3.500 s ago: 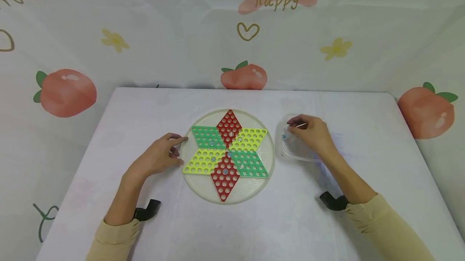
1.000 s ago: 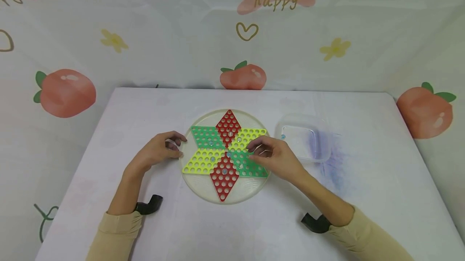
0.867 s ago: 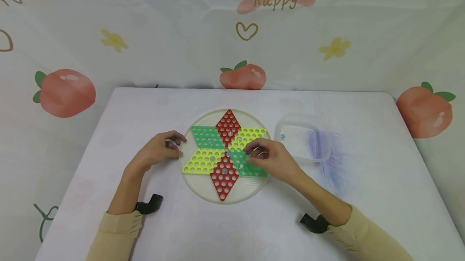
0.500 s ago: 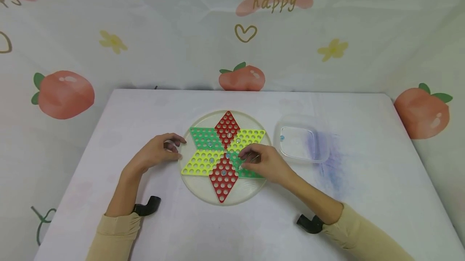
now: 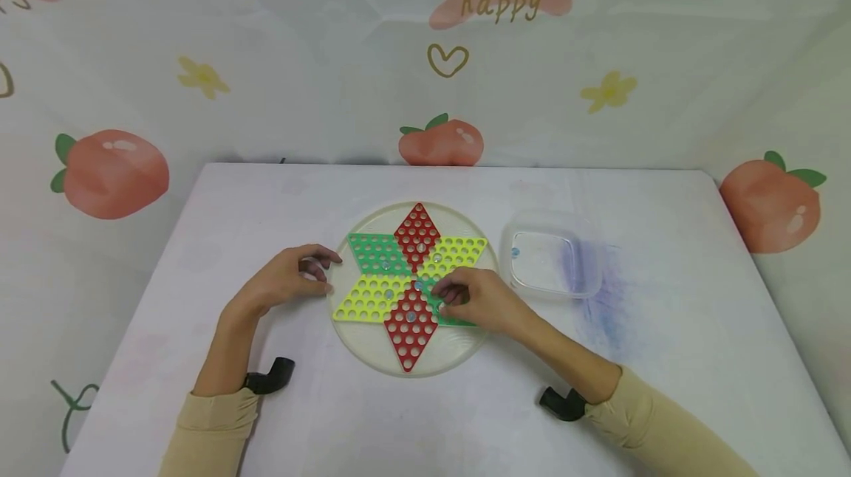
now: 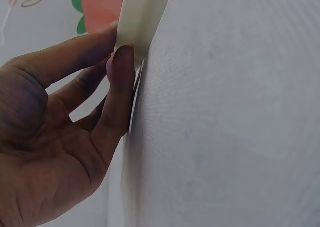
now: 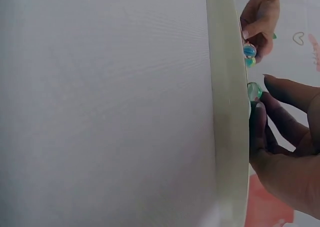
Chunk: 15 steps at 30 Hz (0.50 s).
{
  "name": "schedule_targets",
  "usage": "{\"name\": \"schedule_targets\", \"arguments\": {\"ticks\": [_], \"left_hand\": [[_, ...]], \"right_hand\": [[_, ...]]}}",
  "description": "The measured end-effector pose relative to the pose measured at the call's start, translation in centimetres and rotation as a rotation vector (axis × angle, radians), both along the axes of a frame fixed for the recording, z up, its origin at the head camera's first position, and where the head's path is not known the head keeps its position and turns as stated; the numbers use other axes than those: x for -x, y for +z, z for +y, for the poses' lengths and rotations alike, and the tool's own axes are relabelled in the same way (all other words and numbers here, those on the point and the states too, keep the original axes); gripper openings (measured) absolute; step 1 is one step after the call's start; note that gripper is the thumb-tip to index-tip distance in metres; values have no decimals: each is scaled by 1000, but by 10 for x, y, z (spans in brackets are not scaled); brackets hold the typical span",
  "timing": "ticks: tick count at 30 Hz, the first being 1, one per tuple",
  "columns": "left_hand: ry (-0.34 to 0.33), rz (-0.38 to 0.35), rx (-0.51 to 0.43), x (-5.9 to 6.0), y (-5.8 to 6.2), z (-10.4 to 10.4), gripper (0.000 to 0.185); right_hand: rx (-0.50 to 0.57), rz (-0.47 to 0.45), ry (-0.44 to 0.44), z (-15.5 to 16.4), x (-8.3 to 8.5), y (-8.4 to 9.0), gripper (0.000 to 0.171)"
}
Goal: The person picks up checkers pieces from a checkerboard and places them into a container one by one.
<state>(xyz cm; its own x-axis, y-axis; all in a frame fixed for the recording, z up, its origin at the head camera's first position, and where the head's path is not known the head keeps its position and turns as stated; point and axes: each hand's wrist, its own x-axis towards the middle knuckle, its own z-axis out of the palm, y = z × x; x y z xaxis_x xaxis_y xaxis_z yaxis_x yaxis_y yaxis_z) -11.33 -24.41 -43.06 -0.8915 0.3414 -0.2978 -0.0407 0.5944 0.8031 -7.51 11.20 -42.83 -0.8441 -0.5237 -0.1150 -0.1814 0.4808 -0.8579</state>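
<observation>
- Seating a marble with the right hand, pinched at the fingertips over the green patch at about 4 o'clock on the board.
- Best judged: lower straight into a hole, release only once it sits.
- Left hand grips the board rim at 9 o'clock, thumb and fingers curled on the edge; keep it steady.
- Clear tub at 3 o'clock, on the counter: one blue marble visible inside.

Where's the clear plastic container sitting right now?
In the head view the clear plastic container sits on the white table, just right of the round marble board and beyond the right hand.
</observation>
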Motion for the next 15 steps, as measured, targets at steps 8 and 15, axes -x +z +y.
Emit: {"name": "schedule_targets", "arguments": {"ticks": [8, 15], "left_hand": [[9, -37, -15, -2, 2, -2, 50], [20, -42, -37, -2, 4, -1, 47]], "right_hand": [[-48, 98, 80, -1, 2, -1, 23], [-101, 139, 75, -3, 1, 0, 19]]}}
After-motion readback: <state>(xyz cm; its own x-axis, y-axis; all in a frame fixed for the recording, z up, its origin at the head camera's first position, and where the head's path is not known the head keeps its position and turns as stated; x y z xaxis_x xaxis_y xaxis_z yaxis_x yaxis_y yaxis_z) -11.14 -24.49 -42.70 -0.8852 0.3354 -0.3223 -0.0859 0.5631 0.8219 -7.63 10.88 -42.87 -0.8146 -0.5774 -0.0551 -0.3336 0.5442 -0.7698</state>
